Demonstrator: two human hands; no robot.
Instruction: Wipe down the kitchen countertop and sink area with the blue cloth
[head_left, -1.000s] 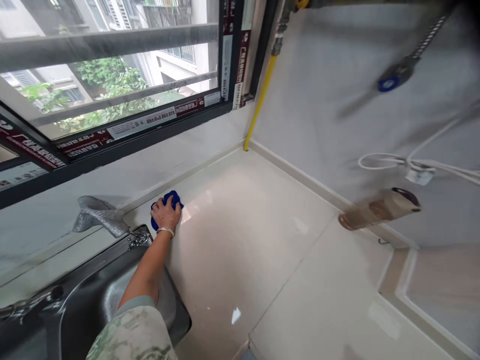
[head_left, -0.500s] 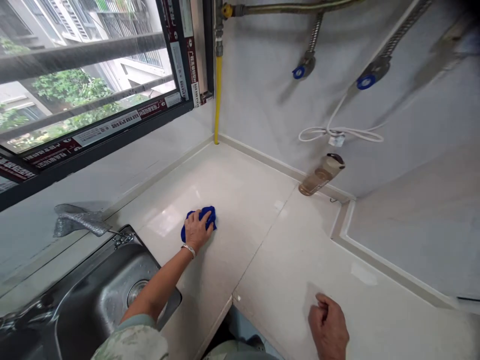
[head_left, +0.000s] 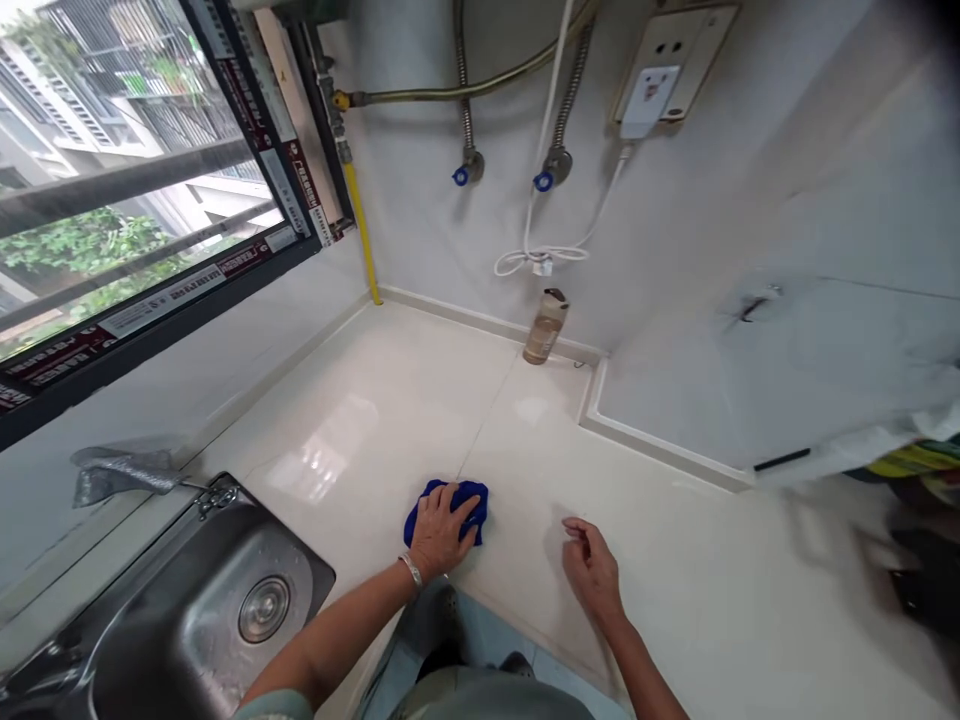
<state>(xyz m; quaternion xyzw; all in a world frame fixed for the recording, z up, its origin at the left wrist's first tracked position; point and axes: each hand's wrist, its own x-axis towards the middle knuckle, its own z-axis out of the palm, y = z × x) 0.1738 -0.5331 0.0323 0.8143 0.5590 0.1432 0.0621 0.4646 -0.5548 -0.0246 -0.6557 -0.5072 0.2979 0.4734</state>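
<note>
A blue cloth point(head_left: 474, 495) lies bunched on the white countertop point(head_left: 420, 390), at the seam near the inner front corner. My left hand point(head_left: 437, 532) presses down on it from above, its fingers curved over the fabric, and a bracelet circles that wrist. To the right, my right hand point(head_left: 591, 568) is by the counter surface with its fingers loosely curled in and nothing visible in them. Whether it touches the counter I cannot tell.
A steel sink point(head_left: 202, 620) with a bubble-wrapped faucet point(head_left: 127, 474) is at left. Against the back wall stands a brown-tinted bottle point(head_left: 546, 328); a white cord point(head_left: 536, 260) hangs above it. A yellow pipe point(head_left: 363, 235) rises in the corner. Dark items point(head_left: 919, 580) lie far right.
My left hand has slid the blue cloth across the counter, rightward and nearer to my body, up to the seam. The view has turned to the right, bringing a wall socket into sight.
</note>
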